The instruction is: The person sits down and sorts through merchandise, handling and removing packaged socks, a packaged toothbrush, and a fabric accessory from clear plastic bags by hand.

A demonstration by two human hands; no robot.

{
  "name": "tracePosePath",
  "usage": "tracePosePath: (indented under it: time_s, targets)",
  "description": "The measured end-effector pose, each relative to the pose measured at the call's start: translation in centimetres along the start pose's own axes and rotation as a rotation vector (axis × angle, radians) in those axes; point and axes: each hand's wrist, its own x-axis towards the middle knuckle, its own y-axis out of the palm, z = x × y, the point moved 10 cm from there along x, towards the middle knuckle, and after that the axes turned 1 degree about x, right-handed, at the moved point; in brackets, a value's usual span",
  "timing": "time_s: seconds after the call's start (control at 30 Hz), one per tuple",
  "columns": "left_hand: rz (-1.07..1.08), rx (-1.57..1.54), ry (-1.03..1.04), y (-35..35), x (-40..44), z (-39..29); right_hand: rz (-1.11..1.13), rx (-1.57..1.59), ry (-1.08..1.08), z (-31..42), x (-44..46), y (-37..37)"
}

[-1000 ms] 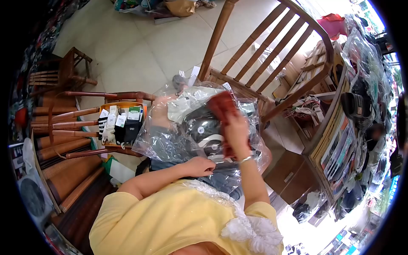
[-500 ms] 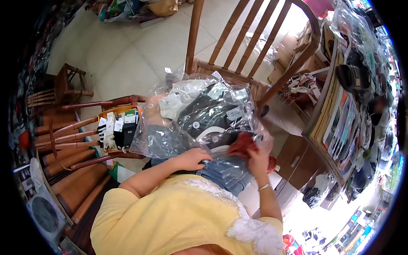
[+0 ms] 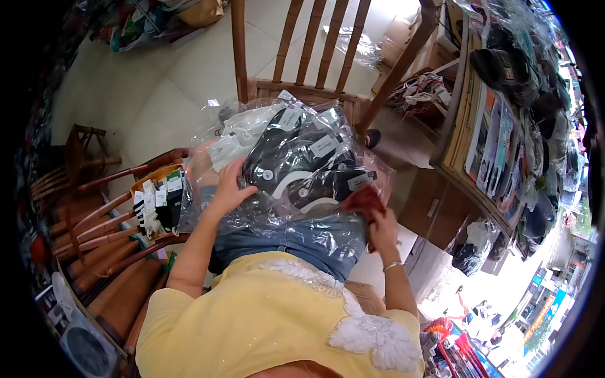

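Note:
A large clear plastic bag (image 3: 220,217) lies across the lap on blue denim. Inside or beneath its film are black sock-like items (image 3: 268,154) with white labels, and white ones (image 3: 236,135) on the left. My left hand (image 3: 232,189) rests on the bag's left part, thumb spread from the fingers, holding nothing that I can see. On the right, my right hand (image 3: 383,228) is closed on a crumpled dark red cloth (image 3: 365,201), which hangs over the bag's lower right corner.
A wooden chair (image 3: 305,88) stands just ahead, its slatted back facing me. Tagged socks (image 3: 161,201) lie on a bamboo seat at the left. To the right is a display stand (image 3: 457,145) of packaged goods, with a cardboard box (image 3: 435,205) below.
My left hand has moved forward from the bag's near edge onto its left part, and its fingers have spread. The red cloth stays in my right hand. The view has shifted.

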Motion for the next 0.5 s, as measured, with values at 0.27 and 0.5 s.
tracePosePath:
  time_s: [0.27, 0.5]
  targets:
    - [-0.060, -0.121, -0.167, 0.4, 0.1, 2.5, 0.064, 0.046, -0.418, 12.5, 0.1, 1.6]
    - [0.031, -0.506, -0.287, 2.9, -0.4, 5.5, -0.049, 0.093, 0.197, 2.2, 7.5, -2.5]
